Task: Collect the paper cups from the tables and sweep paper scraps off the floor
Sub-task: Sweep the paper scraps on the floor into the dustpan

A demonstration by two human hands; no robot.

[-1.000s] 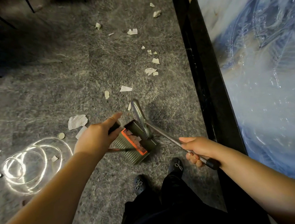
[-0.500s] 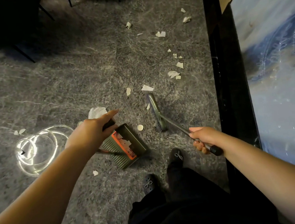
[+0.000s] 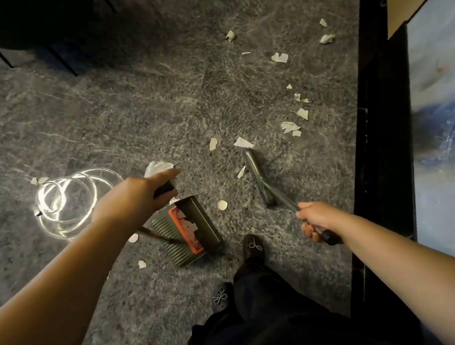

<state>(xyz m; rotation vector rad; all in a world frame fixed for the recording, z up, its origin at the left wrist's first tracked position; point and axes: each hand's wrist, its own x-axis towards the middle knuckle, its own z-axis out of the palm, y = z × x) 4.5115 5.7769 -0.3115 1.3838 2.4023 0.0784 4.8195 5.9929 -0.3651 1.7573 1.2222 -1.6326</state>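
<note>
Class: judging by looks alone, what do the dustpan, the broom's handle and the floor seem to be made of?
Dustpan: probably moulded plastic, matt olive with ridges and an orange comb strip. Broom handle: likely metal, since it shines, with a black grip at the end. Floor: grey carpet, its surface fibrous and mottled.

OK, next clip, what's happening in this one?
A person is sweeping paper scraps off a grey carpet. The left hand grips the handle of a green dustpan standing on the floor with a few scraps already in it. The right hand holds a broom whose head rests on the carpet beside a white scrap. Many more scraps lie beyond it, and a round one sits between pan and broom.
</note>
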